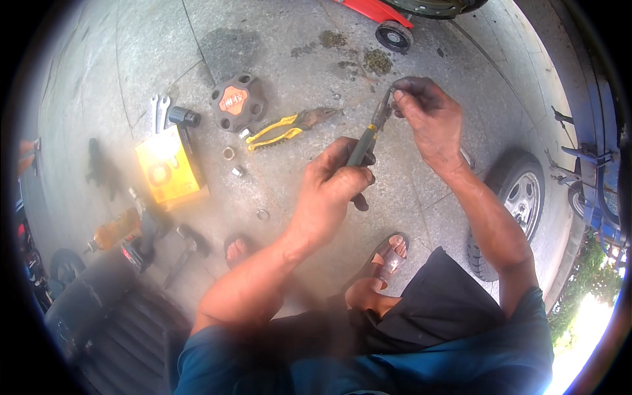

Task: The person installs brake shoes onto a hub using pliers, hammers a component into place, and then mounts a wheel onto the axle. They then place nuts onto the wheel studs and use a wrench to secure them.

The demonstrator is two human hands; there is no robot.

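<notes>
1. The left hand (336,181) is clenched round the dark handles of a slim pair of pliers (368,135), held up above the pavement (296,39) so that the nose angles up and away toward the other hand; a full fist gives the squeeze and keeps the nose steady.
2. The right hand (428,115) pinches a small dark part (394,92) between thumb and fingertips, right at the pliers' tip. It is raised to where the eyes can follow it; what the part is cannot be told.
3. On the pavement to the left lies a yellow square box (168,168), flat, with a round picture on its lid.
4. Beyond it rest yellow-handled pliers (289,126), jaws pointing right, within reach.
5. Just left of these sits a dark hub cap (238,103) with an orange hexagonal label, face up.
6. Two spanners (159,108) lie farther left.
</notes>
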